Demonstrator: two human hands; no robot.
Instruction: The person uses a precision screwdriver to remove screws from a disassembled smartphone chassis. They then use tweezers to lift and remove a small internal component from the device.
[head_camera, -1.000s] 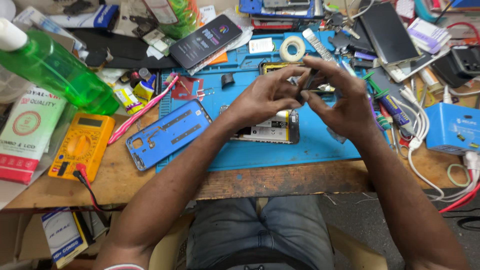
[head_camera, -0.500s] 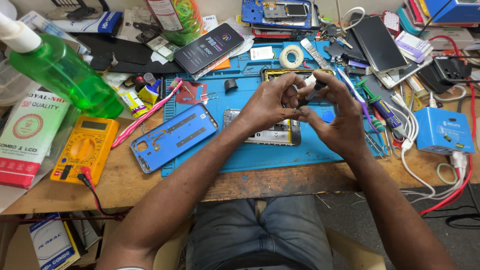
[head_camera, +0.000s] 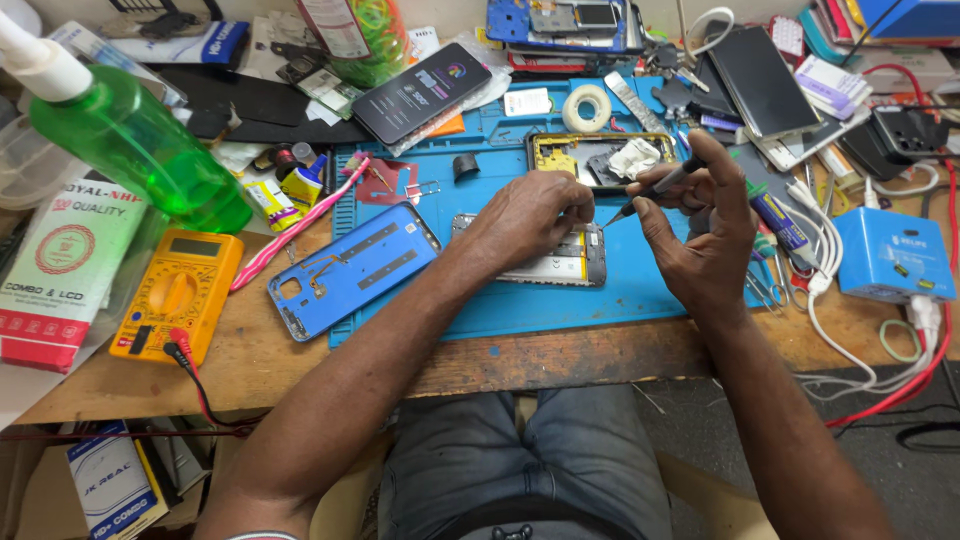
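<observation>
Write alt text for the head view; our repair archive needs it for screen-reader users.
A person's right hand holds a slim screwdriver towards the left hand, over an opened phone on a blue work mat. Beside them lie a blue phone back cover, a yellow multimeter and a green spray bottle.

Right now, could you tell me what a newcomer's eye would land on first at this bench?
Probably the two hands at the centre: the right hand holds a thin pointed tool, its tip close to the left hand, above an opened phone on the blue mat. Next, the green bottle lying far left, with the yellow multimeter below it and a blue phone back cover alongside.
</observation>
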